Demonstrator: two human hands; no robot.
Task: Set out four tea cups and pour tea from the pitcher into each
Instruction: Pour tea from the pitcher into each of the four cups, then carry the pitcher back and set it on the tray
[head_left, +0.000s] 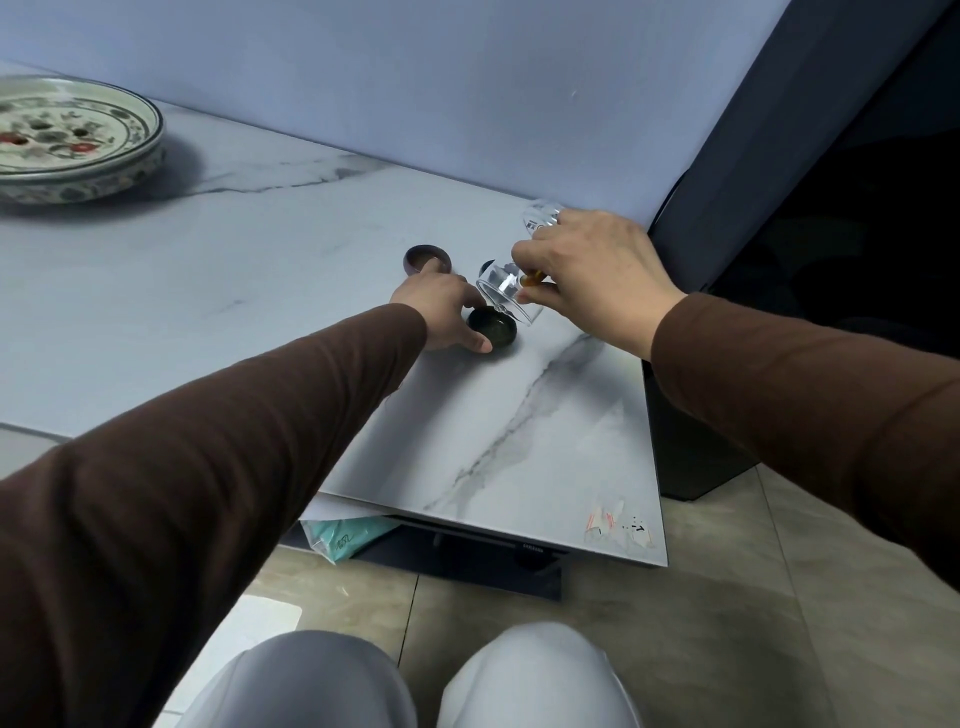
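Surface: we lean over a pale marble-patterned table (519, 441) with grey veins, set against a plain bluish wall; tan floor tiles and our grey-trousered knees show below its near edge.
Far left: we see a painted floral dish (72, 137) resting on the table, well apart from the cups.
Cups: we count three in view. A dark cup (492, 328) sits upright nearest us, a purplish-brown cup (427, 259) stands farther back and to the left, and a third dark cup (487, 268) peeks out behind the glass, mostly hidden.
Left hand (441, 306): our fingers curl around the left side of the dark cup, thumb at its near rim, touching it and steadying it on the table.
Right hand (592, 275): our fingers are closed around the glass pitcher (511, 297), gripping it from above and behind.
Pitcher: clear glass, tipped steeply toward the left with its mouth just over the dark cup; a small amount of amber liquid shows inside near our fingers.
Stream: we cannot tell whether tea is falling at this moment.
Sleeves: both our arms wear brown long sleeves.
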